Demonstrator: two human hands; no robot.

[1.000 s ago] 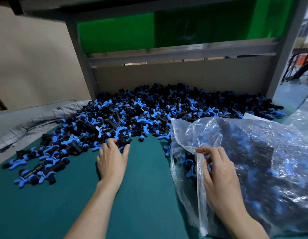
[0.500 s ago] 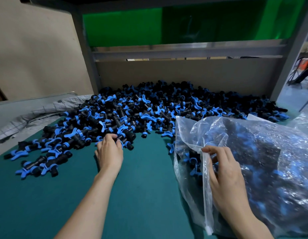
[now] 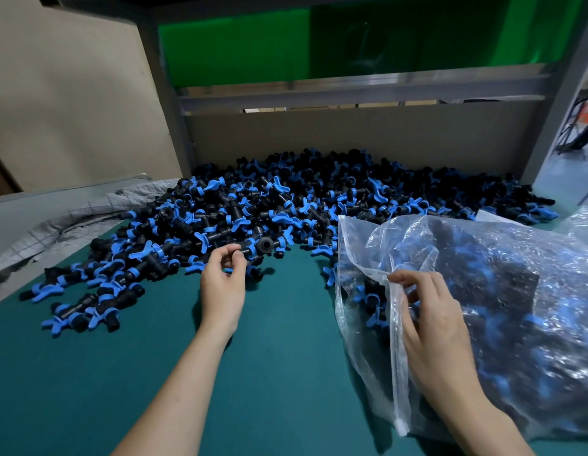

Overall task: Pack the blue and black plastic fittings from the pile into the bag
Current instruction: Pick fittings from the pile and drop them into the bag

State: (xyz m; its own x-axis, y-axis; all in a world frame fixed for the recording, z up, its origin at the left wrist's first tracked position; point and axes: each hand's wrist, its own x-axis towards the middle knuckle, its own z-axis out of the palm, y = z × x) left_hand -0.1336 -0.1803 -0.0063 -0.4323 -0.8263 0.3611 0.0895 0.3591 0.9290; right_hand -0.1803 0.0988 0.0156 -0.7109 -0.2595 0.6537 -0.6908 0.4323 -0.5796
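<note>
Left hand (image 3: 222, 291) pinches one fitting (image 3: 250, 253) at pile (image 3: 286, 205) edge

A factory packing bench: a bulk pile (image 3: 286, 209) of identical fittings at 12 o'clock on a green mat (image 3: 286, 357), steel frame (image 3: 352, 90) above, shop floor (image 3: 562, 172) at 2 o'clock.
</note>
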